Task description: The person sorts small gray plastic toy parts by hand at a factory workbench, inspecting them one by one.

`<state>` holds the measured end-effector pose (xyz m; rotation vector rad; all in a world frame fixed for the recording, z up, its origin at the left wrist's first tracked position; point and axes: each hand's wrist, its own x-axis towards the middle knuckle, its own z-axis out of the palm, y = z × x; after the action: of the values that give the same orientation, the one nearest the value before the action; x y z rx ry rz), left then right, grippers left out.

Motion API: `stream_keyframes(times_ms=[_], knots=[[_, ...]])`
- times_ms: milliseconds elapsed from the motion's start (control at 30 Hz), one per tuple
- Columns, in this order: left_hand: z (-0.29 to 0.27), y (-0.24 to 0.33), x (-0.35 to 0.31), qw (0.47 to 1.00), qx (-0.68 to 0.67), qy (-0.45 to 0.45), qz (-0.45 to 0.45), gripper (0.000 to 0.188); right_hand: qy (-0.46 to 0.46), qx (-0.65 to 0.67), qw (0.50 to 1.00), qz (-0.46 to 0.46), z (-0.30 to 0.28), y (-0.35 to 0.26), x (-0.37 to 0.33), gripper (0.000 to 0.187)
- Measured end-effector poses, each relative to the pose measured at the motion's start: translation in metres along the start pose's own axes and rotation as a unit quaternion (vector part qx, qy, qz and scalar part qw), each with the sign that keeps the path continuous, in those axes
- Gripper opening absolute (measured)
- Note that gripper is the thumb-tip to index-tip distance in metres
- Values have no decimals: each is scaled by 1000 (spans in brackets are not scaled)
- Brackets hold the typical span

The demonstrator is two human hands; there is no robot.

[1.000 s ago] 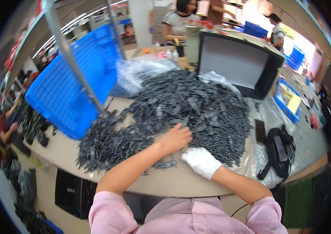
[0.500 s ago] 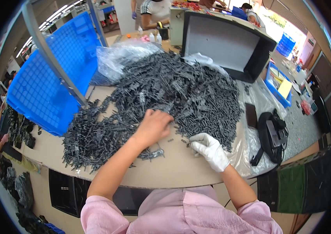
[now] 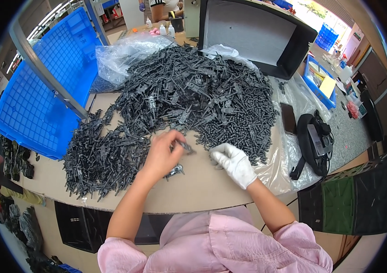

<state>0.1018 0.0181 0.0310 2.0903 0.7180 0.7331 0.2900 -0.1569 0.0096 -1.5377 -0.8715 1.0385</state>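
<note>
The bare left hand [image 3: 162, 154] is positioned above the near part of the table [image 3: 198, 193]. Its thumb and fingers are closed on a dark grey part [image 3: 185, 147], which is slightly blurred. The gloved right hand [image 3: 235, 165] is to the right, apart from the left hand. Its fingers are curled and its thumb is close to them; whether a small piece is gripped there cannot be told.

A loose dark part [image 3: 174, 171] lies on the table just beside the left hand, on the near side. The main heap of dark parts [image 3: 189, 86] is on the far side of both hands. Small beaded pieces [image 3: 236, 129] form its right portion. A smaller pile [image 3: 104, 161] lies to the left.

The step in hand appears to be handling one part singly. The next move likely calls for a firm fingertip grip and controlled alignment between the hands.
</note>
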Motion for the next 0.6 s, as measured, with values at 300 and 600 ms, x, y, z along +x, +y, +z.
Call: stream_keyframes(times_ms=[300, 600], knots=[[34, 30, -9, 940, 269, -116, 173, 20, 23, 51, 998, 23, -3, -11, -4, 27], [41, 7, -61, 957, 260, -28, 124, 29, 25, -136, 990, -17, 3, -12, -4, 23]])
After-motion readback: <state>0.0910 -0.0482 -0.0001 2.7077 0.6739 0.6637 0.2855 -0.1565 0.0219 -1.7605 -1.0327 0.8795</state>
